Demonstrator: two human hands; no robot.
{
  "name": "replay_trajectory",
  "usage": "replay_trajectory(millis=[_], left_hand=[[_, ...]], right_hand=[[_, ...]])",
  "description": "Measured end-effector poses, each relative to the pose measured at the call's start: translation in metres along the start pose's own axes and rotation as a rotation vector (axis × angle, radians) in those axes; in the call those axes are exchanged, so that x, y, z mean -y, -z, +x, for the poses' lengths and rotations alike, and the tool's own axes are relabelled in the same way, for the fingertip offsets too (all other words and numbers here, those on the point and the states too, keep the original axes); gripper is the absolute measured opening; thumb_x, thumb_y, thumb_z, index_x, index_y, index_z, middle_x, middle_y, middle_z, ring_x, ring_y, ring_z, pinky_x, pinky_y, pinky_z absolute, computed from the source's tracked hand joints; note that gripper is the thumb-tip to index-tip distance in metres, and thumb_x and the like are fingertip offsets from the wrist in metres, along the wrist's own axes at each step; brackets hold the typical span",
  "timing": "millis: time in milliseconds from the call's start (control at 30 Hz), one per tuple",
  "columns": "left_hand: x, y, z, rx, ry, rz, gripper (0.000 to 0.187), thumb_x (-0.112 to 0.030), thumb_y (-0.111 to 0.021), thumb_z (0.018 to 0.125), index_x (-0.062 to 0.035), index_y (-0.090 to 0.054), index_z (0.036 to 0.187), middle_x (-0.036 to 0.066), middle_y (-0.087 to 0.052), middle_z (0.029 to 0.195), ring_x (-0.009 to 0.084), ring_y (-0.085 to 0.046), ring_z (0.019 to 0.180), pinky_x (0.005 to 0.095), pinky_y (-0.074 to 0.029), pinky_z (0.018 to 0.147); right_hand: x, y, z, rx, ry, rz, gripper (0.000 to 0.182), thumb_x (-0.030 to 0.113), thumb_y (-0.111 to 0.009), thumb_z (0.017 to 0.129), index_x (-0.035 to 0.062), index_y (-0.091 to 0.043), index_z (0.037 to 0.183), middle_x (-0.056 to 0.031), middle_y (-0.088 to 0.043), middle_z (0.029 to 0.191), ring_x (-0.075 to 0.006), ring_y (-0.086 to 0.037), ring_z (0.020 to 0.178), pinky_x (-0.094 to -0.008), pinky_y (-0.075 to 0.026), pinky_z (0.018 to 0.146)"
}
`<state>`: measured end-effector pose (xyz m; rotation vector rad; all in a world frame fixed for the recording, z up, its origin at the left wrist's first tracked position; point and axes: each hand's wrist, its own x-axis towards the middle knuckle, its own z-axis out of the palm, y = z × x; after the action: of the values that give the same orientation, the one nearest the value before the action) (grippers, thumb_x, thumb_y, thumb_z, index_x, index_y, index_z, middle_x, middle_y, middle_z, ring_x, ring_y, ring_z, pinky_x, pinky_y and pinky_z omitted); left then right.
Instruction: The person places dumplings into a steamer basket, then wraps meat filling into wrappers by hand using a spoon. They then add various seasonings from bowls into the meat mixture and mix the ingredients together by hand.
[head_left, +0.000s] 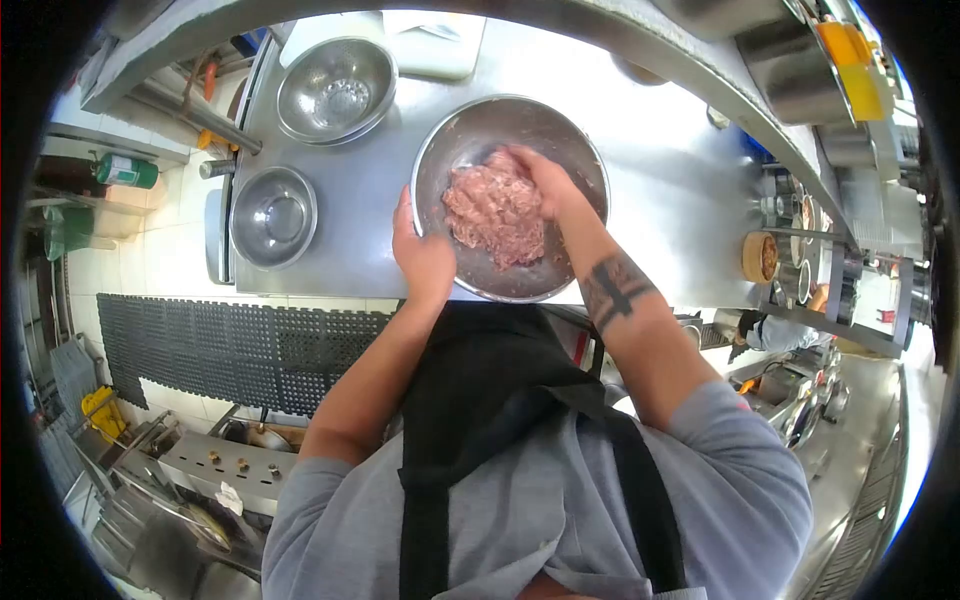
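A large steel mixing bowl (575, 130) stands at the front edge of the steel table, holding a mass of pinkish ground meat (492, 210). With fingers closed round the bowl's left rim, my left hand (425, 262) holds it from outside. My right hand (548, 182) reaches inside from the right, its fingers curled against the upper right side of the meat. Some of its fingertips are hidden in the meat. Bits of meat cling to the bowl's inner wall.
Left on the steel table (680, 190) are a steel colander (375, 65) and a smaller steel bowl (300, 190). Behind stands a white board (470, 60). A metal shelf (560, 25) overhangs the far side. To the right is a round brown container (760, 257); a black mat (240, 345) lies on the floor.
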<state>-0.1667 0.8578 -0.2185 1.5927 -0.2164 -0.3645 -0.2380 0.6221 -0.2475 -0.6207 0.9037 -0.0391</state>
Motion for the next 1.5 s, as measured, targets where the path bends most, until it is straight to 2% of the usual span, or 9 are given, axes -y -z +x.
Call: replay_trajectory(millis=[233, 333, 467, 700, 800, 967, 1167, 1367, 1500], left_hand=[[-0.017, 0.003, 0.026, 0.080, 0.160, -0.130, 0.066, 0.012, -0.053, 0.081, 0.0051, -0.053, 0.146, 0.019, -0.065, 0.134, 0.0259, -0.060, 0.126, 0.0356, -0.044, 0.111], [-0.032, 0.000, 0.025, 0.078, 0.280, -0.138, 0.067, 0.015, -0.050, 0.079, 0.0056, -0.053, 0.145, 0.018, -0.065, 0.134, 0.0233, -0.062, 0.123, 0.0343, -0.046, 0.107], [-0.016, -0.007, 0.013, 0.080, 0.147, -0.101, 0.069, 0.016, -0.049, 0.079, 0.0035, -0.053, 0.146, 0.014, -0.068, 0.128, 0.0200, -0.064, 0.114, 0.0316, -0.049, 0.102], [0.001, -0.001, 0.033, 0.029, 0.046, -0.007, 0.068, 0.014, -0.046, 0.076, 0.0046, -0.058, 0.142, 0.018, -0.068, 0.132, 0.0241, -0.063, 0.123, 0.0330, -0.046, 0.107], [-0.003, 0.015, 0.047, 0.145, 0.019, 0.099, 0.066, 0.012, -0.046, 0.076, 0.0025, -0.061, 0.139, 0.018, -0.071, 0.128, 0.0247, -0.066, 0.120, 0.0334, -0.047, 0.105], [-0.034, 0.009, 0.070, 0.385, 0.089, 0.089, 0.063, 0.011, -0.048, 0.077, -0.0006, -0.065, 0.137, 0.018, -0.074, 0.122, 0.0248, -0.070, 0.113, 0.0331, -0.050, 0.102], [-0.010, -0.004, 0.097, 0.520, 0.006, 0.219, 0.064, 0.011, -0.048, 0.077, -0.0039, -0.067, 0.136, 0.012, -0.076, 0.117, 0.0174, -0.069, 0.104, 0.0290, -0.051, 0.094], [-0.029, 0.006, 0.079, 0.541, 0.133, 0.173, 0.065, 0.011, -0.048, 0.076, -0.0032, -0.066, 0.137, 0.012, -0.076, 0.118, 0.0175, -0.069, 0.105, 0.0290, -0.052, 0.092], [-0.014, -0.002, 0.056, 0.404, -0.016, 0.193, 0.063, 0.010, -0.049, 0.077, -0.0012, -0.065, 0.137, 0.017, -0.074, 0.122, 0.0219, -0.069, 0.111, 0.0313, -0.051, 0.097]], right_hand=[[-0.010, -0.083, -0.038, 0.576, 0.242, -1.697, 0.041, 0.027, -0.072, 0.092, 0.0177, -0.071, 0.132, -0.0103, -0.065, 0.139, -0.0316, -0.059, 0.131, -0.0522, -0.047, 0.108], [-0.049, -0.057, -0.102, 0.464, 0.987, -2.053, 0.052, 0.030, -0.068, 0.094, 0.0248, -0.060, 0.146, -0.0147, -0.045, 0.159, -0.0346, -0.043, 0.146, -0.0622, -0.034, 0.116], [-0.066, -0.043, -0.071, 0.131, 0.765, -2.374, 0.069, 0.035, -0.056, 0.100, 0.0250, -0.029, 0.163, -0.0191, -0.014, 0.171, -0.0364, -0.028, 0.155, -0.0733, -0.011, 0.121], [-0.048, -0.040, -0.049, 0.204, 0.485, -1.628, 0.075, 0.021, -0.061, 0.091, 0.0300, -0.037, 0.161, -0.0239, -0.007, 0.173, -0.0448, -0.032, 0.152, -0.0549, -0.019, 0.127], [0.000, -0.019, -0.086, 0.184, 0.390, -1.408, 0.040, 0.019, -0.069, 0.086, 0.0258, -0.077, 0.124, -0.0279, -0.062, 0.139, -0.0397, -0.063, 0.126, -0.0439, -0.047, 0.110], [0.020, -0.010, -0.005, -0.075, 0.261, -0.834, 0.026, 0.026, -0.070, 0.089, 0.0102, -0.080, 0.107, -0.0118, -0.079, 0.099, -0.0291, -0.073, 0.085, -0.0401, -0.057, 0.081], [-0.047, -0.104, -0.013, 0.641, 0.086, -1.820, 0.019, 0.020, -0.075, 0.082, 0.0043, -0.079, 0.092, -0.0162, -0.076, 0.087, -0.0236, -0.068, 0.073, -0.0362, -0.053, 0.063], [-0.028, -0.045, -0.140, 0.904, 0.380, -2.075, 0.026, 0.021, -0.067, 0.091, 0.0108, -0.077, 0.112, -0.0119, -0.069, 0.131, -0.0278, -0.059, 0.130, -0.0597, -0.041, 0.107], [-0.076, 0.001, -0.122, 0.533, 0.699, -2.297, 0.062, 0.038, -0.057, 0.101, 0.0292, -0.038, 0.160, -0.0053, -0.025, 0.171, -0.0327, -0.015, 0.160, -0.0656, -0.009, 0.125]])
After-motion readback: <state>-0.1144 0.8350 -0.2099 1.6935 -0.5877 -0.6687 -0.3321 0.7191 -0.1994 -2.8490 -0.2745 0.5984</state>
